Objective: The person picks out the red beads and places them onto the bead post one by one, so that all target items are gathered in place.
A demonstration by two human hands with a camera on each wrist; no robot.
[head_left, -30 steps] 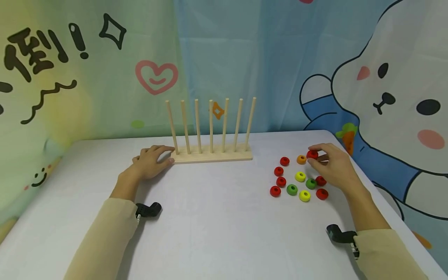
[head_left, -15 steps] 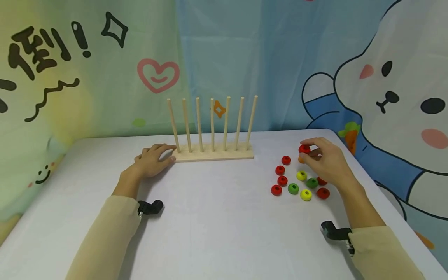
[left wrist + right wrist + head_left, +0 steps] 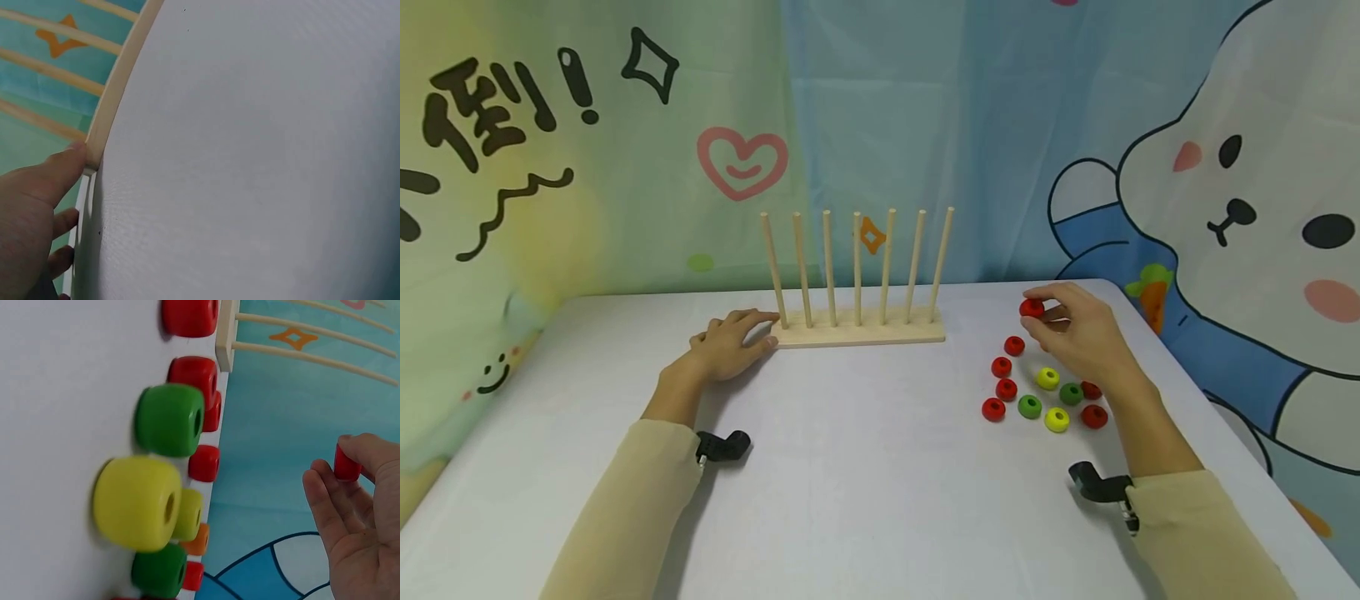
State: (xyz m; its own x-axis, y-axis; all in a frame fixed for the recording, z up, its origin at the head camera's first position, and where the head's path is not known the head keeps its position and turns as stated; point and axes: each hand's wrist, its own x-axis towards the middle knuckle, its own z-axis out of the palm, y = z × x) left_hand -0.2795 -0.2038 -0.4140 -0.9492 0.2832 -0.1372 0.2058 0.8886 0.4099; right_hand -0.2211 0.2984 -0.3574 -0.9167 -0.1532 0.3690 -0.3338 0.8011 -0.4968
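Observation:
A wooden peg rack [image 3: 859,333] with a row of upright pegs stands at the back of the table. My left hand [image 3: 727,343] holds the left end of its base between thumb and fingers; in the left wrist view the thumb [image 3: 62,169] touches the base's corner. My right hand [image 3: 1078,329] pinches a red bead [image 3: 1032,307] between thumb and fingertips, raised above the table at the right. The same bead [image 3: 345,462] appears in the right wrist view, well apart from the beads on the table.
Several red beads [image 3: 993,409], two green beads [image 3: 1029,407] and two yellow beads [image 3: 1057,419] lie loose on the white table [image 3: 865,467] below my right hand. An orange bead [image 3: 197,540] shows only in the right wrist view. A printed curtain [image 3: 880,125] hangs behind.
My right hand has moved left and slightly up with the red bead, passing over the orange one. The left hand keeps its place at the rack's end.

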